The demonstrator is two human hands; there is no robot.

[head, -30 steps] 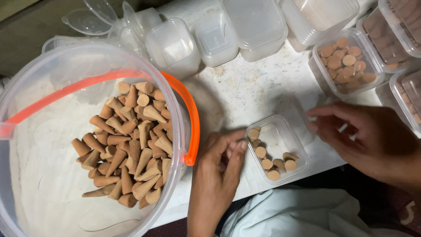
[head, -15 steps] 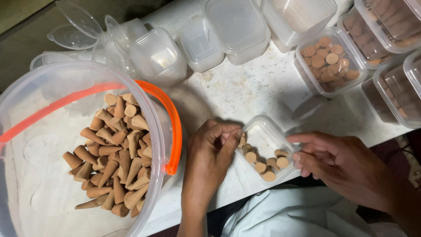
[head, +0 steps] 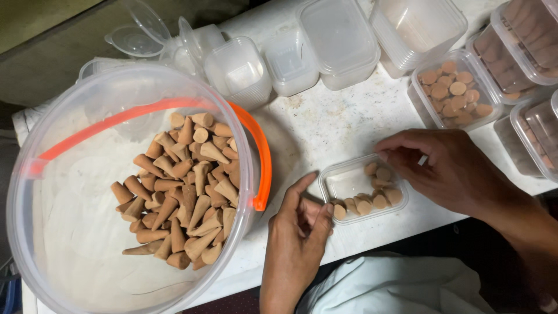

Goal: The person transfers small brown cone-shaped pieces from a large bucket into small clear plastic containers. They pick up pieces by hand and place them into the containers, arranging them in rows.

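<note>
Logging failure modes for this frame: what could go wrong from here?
1. The small clear tray sits near the table edge; a nudge from the left hand or right hand could push it off.
2. The cones in the tray stand upright in a loose row; a brush from the fingers might topple them.
3. The big tub overhangs the table edge and holds a heap of brown cones; a bump could tip it.

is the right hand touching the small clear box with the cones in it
Touching. The head view shows the right hand lying over the far right corner of the small clear box, its fingertips on the rim and the cones there, no gap visible.
</note>
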